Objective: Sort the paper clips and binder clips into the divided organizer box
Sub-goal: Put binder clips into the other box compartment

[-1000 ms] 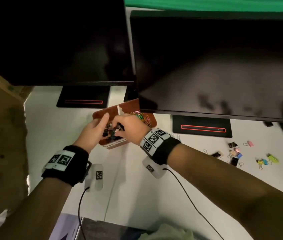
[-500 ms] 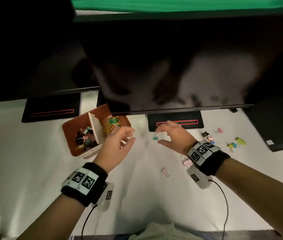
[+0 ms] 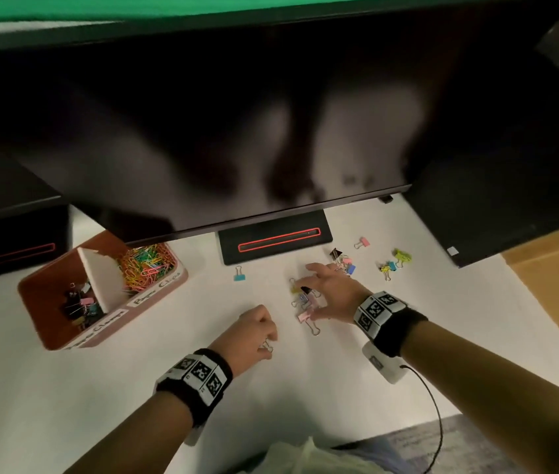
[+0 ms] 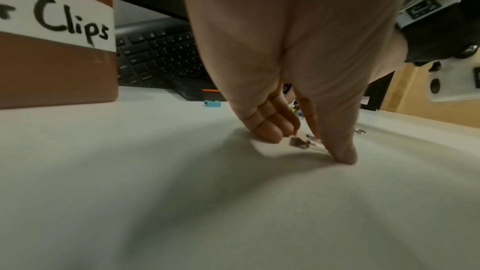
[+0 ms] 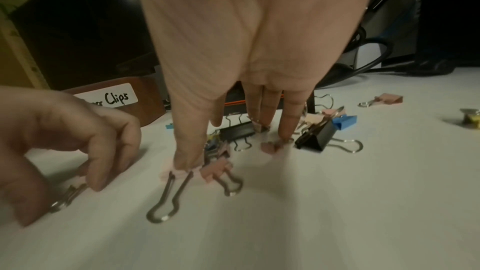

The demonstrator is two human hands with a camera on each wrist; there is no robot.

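Binder clips (image 3: 306, 304) lay under your spread right hand (image 3: 331, 295); your left hand (image 3: 252, 333), nearer the box (image 3: 55, 323), pinched one clip (image 3: 267, 346).

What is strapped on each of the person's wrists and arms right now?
Both arms are bare, no sleeves. The left hand and the right hand each have a black wristband with white panels of square black-and-white tags. A small white module hangs under the right wrist, with a thin black cable trailing from it.
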